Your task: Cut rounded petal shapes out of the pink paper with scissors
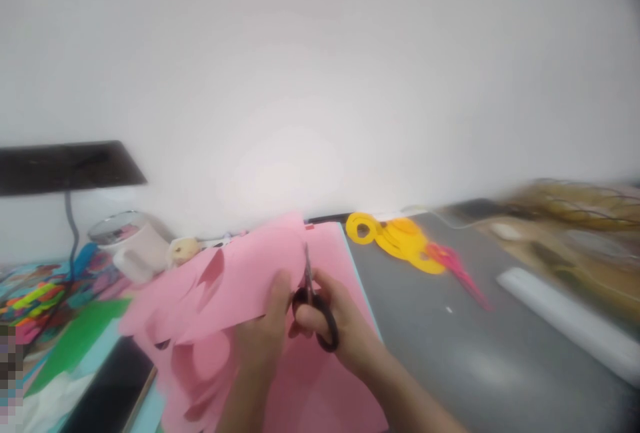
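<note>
My right hand [336,313] is closed through the black handles of a pair of scissors [309,273]. Their blades point up and away, at the right edge of a pink paper sheet [250,266]. My left hand [267,320] grips that sheet near its lower edge, thumb on top and the other fingers mostly hidden. Curved holes and cut strips show in the pink paper on the left. Beneath it lies more pink paper [320,386]. Whether the blades are closed on the paper I cannot tell.
Yellow ring-shaped paper cutouts [395,240] and pink scissors [463,276] lie on the grey surface [425,353]. A long white object [565,320] lies at right. On the left are a white mug [143,250], green paper [83,336] and a dark panel [70,166] with a cable.
</note>
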Tool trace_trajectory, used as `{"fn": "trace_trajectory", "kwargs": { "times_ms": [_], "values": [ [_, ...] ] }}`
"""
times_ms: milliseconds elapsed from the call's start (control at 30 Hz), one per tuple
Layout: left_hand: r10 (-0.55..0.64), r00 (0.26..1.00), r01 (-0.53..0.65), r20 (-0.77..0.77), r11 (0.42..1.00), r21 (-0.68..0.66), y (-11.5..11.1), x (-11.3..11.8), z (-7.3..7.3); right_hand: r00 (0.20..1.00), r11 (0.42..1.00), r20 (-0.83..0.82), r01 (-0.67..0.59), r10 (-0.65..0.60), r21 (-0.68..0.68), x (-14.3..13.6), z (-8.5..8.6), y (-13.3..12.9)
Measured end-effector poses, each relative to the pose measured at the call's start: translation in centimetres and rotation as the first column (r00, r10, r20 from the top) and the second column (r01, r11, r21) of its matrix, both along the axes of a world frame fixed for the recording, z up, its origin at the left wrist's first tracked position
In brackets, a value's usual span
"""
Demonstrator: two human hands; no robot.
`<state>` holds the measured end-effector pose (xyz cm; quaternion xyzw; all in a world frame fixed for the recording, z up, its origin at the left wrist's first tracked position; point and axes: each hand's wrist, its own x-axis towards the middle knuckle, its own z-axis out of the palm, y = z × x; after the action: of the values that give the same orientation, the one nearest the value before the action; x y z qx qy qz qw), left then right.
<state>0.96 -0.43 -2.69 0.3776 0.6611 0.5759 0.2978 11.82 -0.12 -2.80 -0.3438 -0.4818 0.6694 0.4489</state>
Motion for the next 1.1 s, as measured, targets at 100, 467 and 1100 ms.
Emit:
{"fn": "trace_trajectory", "kwargs": {
  "times_ms": [100, 467, 1100],
  "values": [
    [0.004, 0.997, 0.008, 0.079, 0.988, -0.153, -0.1, 0.2, 0.5, 1.0, 1.0, 0.014, 0.006, -0.006, -0.022, -0.2, 0.3, 0.0],
    [0.103, 0.991, -0.079, 0.08, 0.962, -0.262, -0.7, 0.9, 2.1, 0.997, 1.0, -0.075, 0.022, -0.022, 0.01, -0.2, -0.2, 0.3],
    [0.004, 0.987, -0.001, 0.16, 1.0, -0.024, 0.1, 0.2, 0.7, 0.999, 0.998, 0.048, 0.028, -0.025, -0.061, -0.5, 0.6, 0.0]
  ]
}}
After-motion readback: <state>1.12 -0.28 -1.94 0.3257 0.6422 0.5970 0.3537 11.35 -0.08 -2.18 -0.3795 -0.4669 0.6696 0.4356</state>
